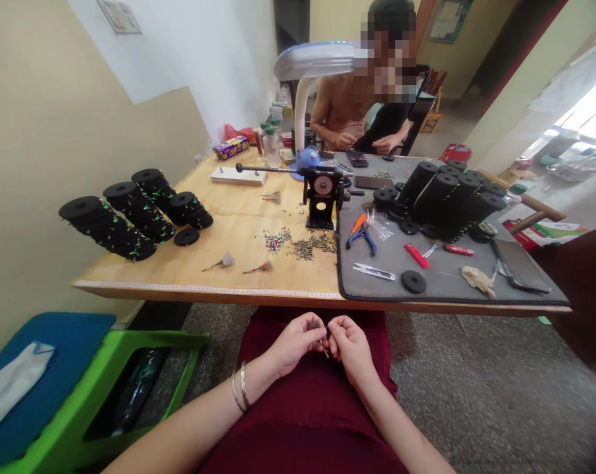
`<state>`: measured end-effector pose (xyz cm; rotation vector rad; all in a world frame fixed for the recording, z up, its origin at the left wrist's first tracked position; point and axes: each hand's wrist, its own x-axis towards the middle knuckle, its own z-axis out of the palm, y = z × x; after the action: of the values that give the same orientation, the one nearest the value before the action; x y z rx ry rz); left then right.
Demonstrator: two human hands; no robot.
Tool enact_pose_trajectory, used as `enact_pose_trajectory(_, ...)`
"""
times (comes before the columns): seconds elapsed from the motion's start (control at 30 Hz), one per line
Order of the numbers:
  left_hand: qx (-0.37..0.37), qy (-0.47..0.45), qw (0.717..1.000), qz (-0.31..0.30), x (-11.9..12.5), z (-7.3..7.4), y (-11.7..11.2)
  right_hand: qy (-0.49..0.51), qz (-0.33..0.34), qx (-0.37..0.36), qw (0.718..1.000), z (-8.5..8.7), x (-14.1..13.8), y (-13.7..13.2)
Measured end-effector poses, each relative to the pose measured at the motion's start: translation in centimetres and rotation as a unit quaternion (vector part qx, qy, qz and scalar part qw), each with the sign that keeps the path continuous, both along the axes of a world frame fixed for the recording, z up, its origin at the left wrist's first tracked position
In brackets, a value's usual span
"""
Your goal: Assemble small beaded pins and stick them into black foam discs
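Above my lap, in front of the table's near edge, my left hand (304,339) and my right hand (348,344) meet with fingertips pinched together. Something small and thin, partly dark, shows between them, too small to name. On the table beyond lie a heap of small metallic pieces (305,248) and a scatter of coloured beads (277,240). Two feather-like tufts (223,261) rest near the front edge. A black hand-cranked winder with a round dial (322,186) stands behind the heap.
Leaning stacks of black foam spools (108,227) stand at left, more spools (439,197) at right. The grey mat (377,286) bears pliers (362,238), thread snips (374,272) and a foam disc (414,282). A lamp (302,99) and another person are across; a green stool (66,408) is left.
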<state>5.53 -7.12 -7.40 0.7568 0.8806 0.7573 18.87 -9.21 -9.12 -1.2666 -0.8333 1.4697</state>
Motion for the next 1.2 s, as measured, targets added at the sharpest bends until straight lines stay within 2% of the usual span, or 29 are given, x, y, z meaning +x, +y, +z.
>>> enact_pose_trajectory(0.27,-0.054,-0.058,0.997,-0.005,-0.1,-0.2,0.1,0.013,0.004,-0.015,1.0,-0.4,0.1,0.1)
enact_pose_trajectory(0.5,-0.088,-0.069,0.994,0.002,-0.1,-0.4,0.2,0.017,-0.002,-0.024,1.0,0.1,0.0,0.1)
enact_pose_trajectory(0.8,-0.105,-0.073,0.991,0.029,-0.3,-1.0,0.3,-0.013,0.002,-0.012,1.0,0.3,-0.2,-0.2)
enact_pose_trajectory(1.2,-0.13,-0.104,0.986,0.005,-0.4,-0.7,0.4,-0.04,0.0,-0.006,0.999,0.9,-0.3,-0.5)
